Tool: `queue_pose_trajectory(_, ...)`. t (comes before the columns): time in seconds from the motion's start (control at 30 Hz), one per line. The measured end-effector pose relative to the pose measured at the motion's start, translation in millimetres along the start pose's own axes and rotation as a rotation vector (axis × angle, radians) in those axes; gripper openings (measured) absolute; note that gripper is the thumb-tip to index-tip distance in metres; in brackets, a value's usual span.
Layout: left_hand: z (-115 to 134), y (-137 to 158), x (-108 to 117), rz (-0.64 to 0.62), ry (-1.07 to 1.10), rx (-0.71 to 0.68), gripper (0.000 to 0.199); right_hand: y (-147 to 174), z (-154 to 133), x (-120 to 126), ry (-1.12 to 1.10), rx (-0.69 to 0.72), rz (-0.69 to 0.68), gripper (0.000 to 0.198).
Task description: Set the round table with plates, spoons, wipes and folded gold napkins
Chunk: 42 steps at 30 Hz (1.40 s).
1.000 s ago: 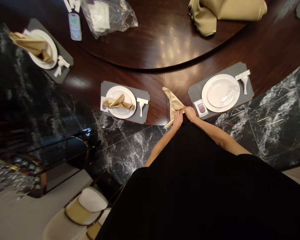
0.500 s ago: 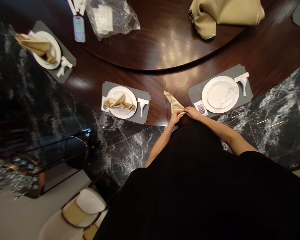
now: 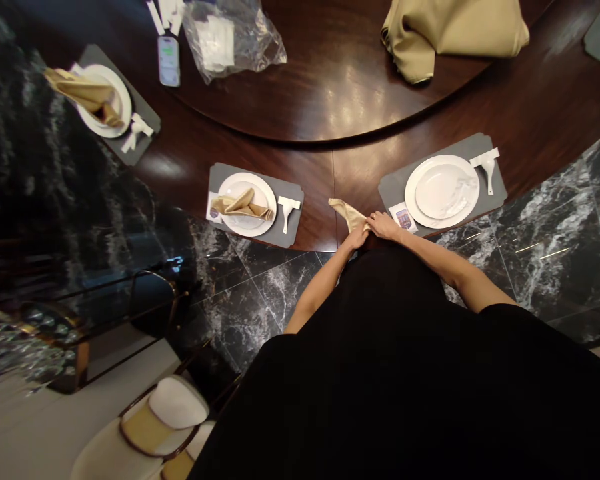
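A gold cloth napkin [image 3: 349,213] is gathered between my two hands at the table's near edge, its pointed end sticking out to the upper left. My left hand [image 3: 359,236] is closed on the lower part of the napkin. Fingers bent, my right hand [image 3: 383,226] grips the same bunched part from the right, and the two hands touch. To the right is a white plate [image 3: 443,220] stacked on a grey placemat [image 3: 393,191], with a printed card [image 3: 403,218] beside it. On the left, a folded gold napkin [image 3: 243,205] lies on another white plate [image 3: 269,200].
A raised round turntable [image 3: 300,107] carries a heap of gold cloth [image 3: 473,27], a clear plastic bag [image 3: 260,40] and a phone [image 3: 169,61]. White spoons [image 3: 285,217] rest beside the plates. Another place setting [image 3: 125,110] is at the far left. Chairs [image 3: 165,420] stand lower left.
The napkin's protruding point has dropped lower and narrowed as more cloth is gathered into my hands. The view has shifted slightly, so the table things appear a little further right.
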<state>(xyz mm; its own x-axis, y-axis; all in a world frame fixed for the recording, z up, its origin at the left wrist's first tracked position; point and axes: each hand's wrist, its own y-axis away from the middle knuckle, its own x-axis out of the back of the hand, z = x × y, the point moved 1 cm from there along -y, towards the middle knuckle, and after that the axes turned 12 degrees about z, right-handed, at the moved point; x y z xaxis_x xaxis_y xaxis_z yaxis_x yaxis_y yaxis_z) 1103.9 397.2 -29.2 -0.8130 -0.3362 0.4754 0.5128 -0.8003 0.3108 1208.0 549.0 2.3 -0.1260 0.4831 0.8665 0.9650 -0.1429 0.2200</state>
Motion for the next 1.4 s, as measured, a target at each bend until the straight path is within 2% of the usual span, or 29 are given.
queue_pose_trajectory(0.07, 11, -4, 11, -0.139, 0.105, 0.034, 0.016, 4, -10, 8, 0.09, 0.118, -0.021, 0.038)
queue_pose_trajectory(0.13, 24, -3, 22, -0.246, 0.143, 0.129, 0.021, 5, -19, 16, 0.154, 0.216, -0.077, 0.044)
queue_pose_trajectory(0.2, 37, 1, 31, -0.332, 0.123, 0.184, 0.027, 5, -27, 25, 0.207, 0.263, -0.152, 0.039)
queue_pose_trajectory(0.27, 51, 7, 38, -0.398, 0.037, 0.175, 0.031, 2, -32, 35, 0.24, 0.256, -0.214, 0.034)
queue_pose_trajectory(0.33, 64, 14, 44, -0.395, -0.152, 0.155, 0.039, -2, -36, 46, 0.256, 0.218, -0.259, 0.033)
queue_pose_trajectory(0.4, 77, 21, 48, -0.306, -0.384, 0.161, 0.049, -6, -39, 58, 0.276, 0.167, -0.289, 0.032)
queue_pose_trajectory(0.5, 97, 27, 54, -0.168, -0.526, 0.184, 0.043, -9, -44, 78, 0.315, 0.126, -0.284, 0.03)
queue_pose_trajectory(0.57, 108, 27, 58, -0.179, -0.42, 0.181, 0.035, -9, -49, 93, 0.326, 0.158, -0.233, 0.028)
queue_pose_trajectory(0.67, 119, 24, 71, -0.33, -0.121, 0.186, 0.028, -3, -61, 115, 0.327, 0.228, -0.174, 0.027)
queue_pose_trajectory(0.77, 128, 25, 90, -0.474, 0.154, 0.249, 0.033, 7, -75, 136, 0.305, 0.272, -0.128, 0.026)
queue_pose_trajectory(0.83, 136, 28, 101, -0.51, 0.186, 0.266, 0.036, 12, -84, 148, 0.293, 0.242, -0.114, 0.027)
queue_pose_trajectory(0.9, 146, 31, 107, -0.465, 0.041, 0.217, 0.033, 14, -90, 158, 0.297, 0.148, -0.138, 0.028)
queue_pose_trajectory(1.0, 166, 36, 108, -0.25, -0.338, 0.098, 0.031, 13, -94, 172, 0.305, 0.018, -0.206, 0.025)
queue_pose_trajectory(1.07, 177, 38, 107, -0.152, -0.504, 0.064, 0.031, 13, -94, 180, 0.305, 0.0, -0.221, 0.024)
queue_pose_trajectory(1.1, 180, 37, 107, -0.142, -0.524, 0.061, 0.028, 14, -95, 184, 0.307, 0.007, -0.203, 0.025)
queue_pose_trajectory(1.17, 185, 36, 109, -0.214, -0.429, 0.074, 0.02, 17, -97, 190, 0.317, 0.046, -0.125, 0.027)
queue_pose_trajectory(1.27, 186, 33, 120, -0.414, -0.128, 0.157, 0.018, 25, -106, 198, 0.309, 0.114, -0.042, 0.028)
queue_pose_trajectory(1.33, 187, 33, 127, -0.512, -0.015, 0.198, 0.02, 28, -112, 203, 0.291, 0.114, -0.056, 0.029)
queue_pose_trajectory(1.4, 191, 36, 132, -0.506, -0.065, 0.16, 0.021, 30, -117, 209, 0.292, 0.058, -0.115, 0.029)
